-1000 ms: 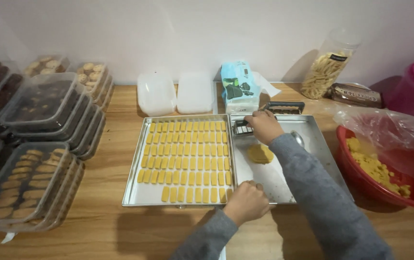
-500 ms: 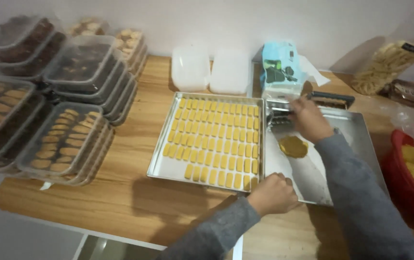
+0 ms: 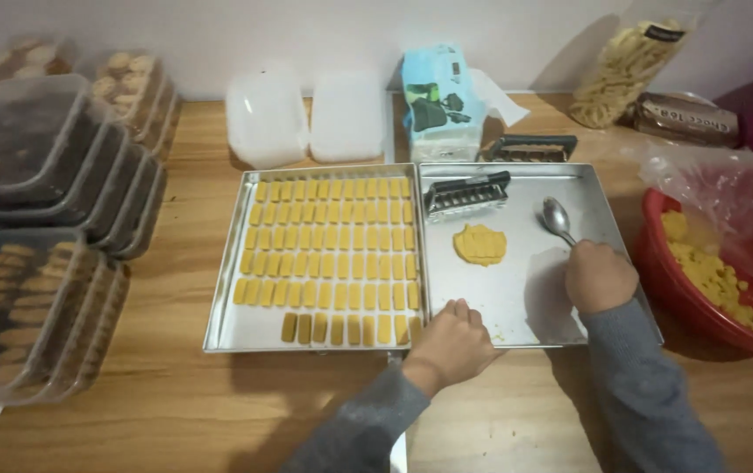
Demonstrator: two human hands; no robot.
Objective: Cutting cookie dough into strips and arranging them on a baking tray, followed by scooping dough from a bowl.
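Note:
My right hand (image 3: 600, 276) grips a metal spoon (image 3: 558, 217) whose bowl points up over the right metal tray (image 3: 516, 307). On that tray lie a flat yellow dough piece (image 3: 480, 243) and a ridged metal cutter (image 3: 466, 194). My left hand (image 3: 453, 337) rests closed on the front rim where the two trays meet. The left tray (image 3: 232, 328) holds several rows of small yellow dough bars (image 3: 328, 254).
A red bowl (image 3: 657, 271) with yellow dough and a plastic bag stands at the right. Stacked clear boxes of biscuits (image 3: 35, 263) fill the left. Two white lidded tubs (image 3: 306, 118), a blue carton (image 3: 442, 101), a second cutter (image 3: 530, 147) and snack bags line the back wall.
My right hand left the cutter at the tray's back, came toward the near right and now holds the spoon. The view shifted back to the right. My left hand stayed at the tray rim.

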